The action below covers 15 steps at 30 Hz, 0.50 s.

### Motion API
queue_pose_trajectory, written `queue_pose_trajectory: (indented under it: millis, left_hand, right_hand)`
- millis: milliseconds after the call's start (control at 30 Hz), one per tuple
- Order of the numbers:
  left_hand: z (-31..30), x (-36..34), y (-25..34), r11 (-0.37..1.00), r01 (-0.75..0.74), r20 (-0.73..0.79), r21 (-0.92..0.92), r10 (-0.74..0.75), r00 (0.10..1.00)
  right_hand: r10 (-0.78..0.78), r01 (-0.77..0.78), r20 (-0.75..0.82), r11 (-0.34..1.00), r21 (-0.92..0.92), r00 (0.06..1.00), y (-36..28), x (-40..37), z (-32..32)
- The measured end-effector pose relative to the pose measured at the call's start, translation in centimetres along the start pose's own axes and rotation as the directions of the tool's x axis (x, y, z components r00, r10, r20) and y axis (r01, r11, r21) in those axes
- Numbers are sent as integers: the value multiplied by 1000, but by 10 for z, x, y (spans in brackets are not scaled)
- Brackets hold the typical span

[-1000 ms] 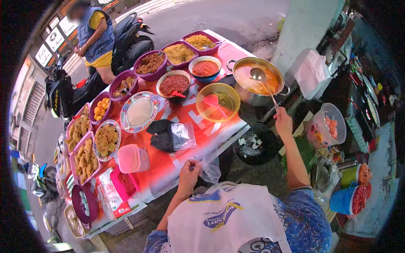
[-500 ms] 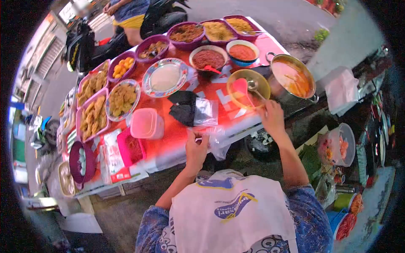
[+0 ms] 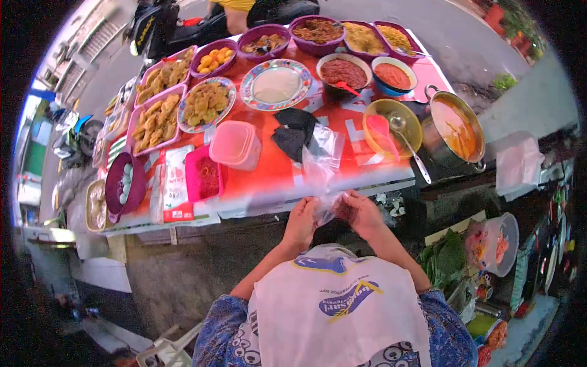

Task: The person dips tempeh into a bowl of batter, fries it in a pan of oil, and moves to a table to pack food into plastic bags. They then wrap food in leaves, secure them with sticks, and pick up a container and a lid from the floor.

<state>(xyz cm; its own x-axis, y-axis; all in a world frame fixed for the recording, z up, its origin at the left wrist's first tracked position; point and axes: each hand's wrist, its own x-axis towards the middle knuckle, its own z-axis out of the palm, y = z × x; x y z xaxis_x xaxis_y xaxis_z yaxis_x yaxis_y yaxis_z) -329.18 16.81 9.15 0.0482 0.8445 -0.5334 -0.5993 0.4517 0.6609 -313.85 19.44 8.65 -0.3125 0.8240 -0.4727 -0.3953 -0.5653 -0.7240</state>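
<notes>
Between my two hands, at the table's near edge, is a clear plastic bag (image 3: pixel 328 208). My left hand (image 3: pixel 302 221) pinches one side of it and my right hand (image 3: pixel 362 214) grips the other. Just beyond lie more clear plastic bags (image 3: pixel 324 147) and black plastic bags (image 3: pixel 293 131). To the right of these stands a yellow bowl (image 3: pixel 414 122) with a pink ladle (image 3: pixel 380 125) and a metal ladle (image 3: pixel 398 124) in it. A pot of orange soup (image 3: pixel 455 128) sits farther right. Left of the bags is a pink lidded container (image 3: pixel 235 145).
Purple bowls (image 3: pixel 263 43) of food line the table's far side. A patterned plate (image 3: pixel 275 85), a plate of fritters (image 3: pixel 206 104) and bowls of red sauce (image 3: pixel 343 70) stand nearer. A motorbike (image 3: pixel 153 30) with a person is beyond. White plastic bags (image 3: pixel 518 165) hang at right.
My right hand has left the metal ladle at the yellow bowl and come across to the clear plastic bag beside my left hand. The view has shifted, so the table sits higher.
</notes>
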Motion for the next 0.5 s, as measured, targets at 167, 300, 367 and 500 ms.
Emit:
queue_pose_trajectory:
  millis: [167,300,367,500]
  left_hand:
    - [-26,-15,12,952,138,61,-273,-126,990]
    - [-45,-22,15,926,204,136,-317,-168,976]
    - [-48,-30,24,988,146,57,-46,-143,988]
    - [-83,-34,34,924,78,233,-375,12,973]
  right_hand:
    - [315,-373,201,810,453,927,35,7,18]
    - [234,-415,410,798,436,882,44,10,25]
    - [119,-356,452,799,486,884,48,18,28]
    - [332,-506,485,813,287,809,53,16,67]
